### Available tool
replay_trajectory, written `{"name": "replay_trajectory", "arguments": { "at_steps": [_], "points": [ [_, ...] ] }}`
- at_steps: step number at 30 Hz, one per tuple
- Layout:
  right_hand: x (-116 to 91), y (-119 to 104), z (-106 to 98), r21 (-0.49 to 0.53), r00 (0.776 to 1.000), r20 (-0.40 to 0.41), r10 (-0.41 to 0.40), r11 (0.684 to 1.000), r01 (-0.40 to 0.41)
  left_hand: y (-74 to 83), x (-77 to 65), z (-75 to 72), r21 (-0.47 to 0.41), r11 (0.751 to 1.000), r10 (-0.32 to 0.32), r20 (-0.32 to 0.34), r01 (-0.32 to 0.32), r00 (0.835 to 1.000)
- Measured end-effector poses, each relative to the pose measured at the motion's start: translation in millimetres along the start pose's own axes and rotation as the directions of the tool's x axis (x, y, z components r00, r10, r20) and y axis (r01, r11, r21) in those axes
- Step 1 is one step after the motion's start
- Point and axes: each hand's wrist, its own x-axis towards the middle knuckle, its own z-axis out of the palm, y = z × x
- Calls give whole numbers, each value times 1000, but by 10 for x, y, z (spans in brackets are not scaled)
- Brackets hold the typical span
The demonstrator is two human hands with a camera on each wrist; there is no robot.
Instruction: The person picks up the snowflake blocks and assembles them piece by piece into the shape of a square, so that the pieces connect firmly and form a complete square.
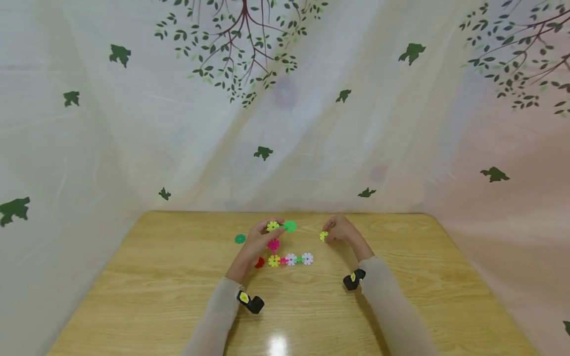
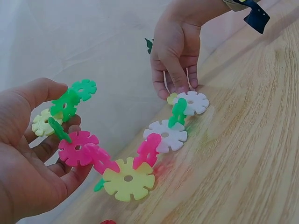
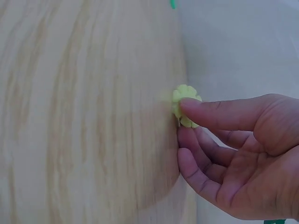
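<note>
My left hand (image 1: 257,241) holds a chain of interlocking snowflake discs by its far left corner. In the left wrist view the thumb is at a green disc (image 2: 65,106), with the fingers behind a pale yellow disc (image 2: 41,127) and a pink disc (image 2: 70,156). From there the chain bends at a larger-looking yellow disc (image 2: 121,190) and runs right through pink, white and green pieces to a white end disc (image 1: 307,258). To the right of the chain, my right hand (image 1: 343,230) pinches a single yellow snowflake disc (image 3: 186,91) between thumb and fingers, close over the table.
On the wooden table (image 1: 178,296), a loose green disc (image 1: 240,239) lies left of the left hand. A red disc (image 1: 260,262) is beside the left wrist, partly hidden. Behind the table's far edge hangs a pale curtain (image 1: 303,183) with leaf and bird prints.
</note>
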Motion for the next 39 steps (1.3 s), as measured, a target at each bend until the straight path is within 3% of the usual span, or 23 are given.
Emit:
{"name": "replay_trajectory", "arguments": {
  "at_steps": [5, 9, 18, 24, 39],
  "points": [
    [-71, 23, 16, 112, 996, 72, -49, 993, 41, -14, -12, 13, 17, 1000, 1, -10, -1, 1000],
    [-122, 4, 41, 255, 992, 87, -90, 965, 65, -26, -15, 33, 17, 1000, -13, -17, 14, 1000],
    [-224, -150, 177, 429, 968, -64, -241, 869, 245, -24, -33, 64, 7, 999, -34, -14, 34, 999],
    [-194, -247, 249, 424, 941, -90, -326, 842, 333, -7, -22, 43, 3, 999, -33, -47, 33, 998],
    [-153, -385, 325, 417, 903, -125, -411, 804, 424, 5, -9, -29, -24, 1000, -21, -71, 19, 997]
  ]
}}
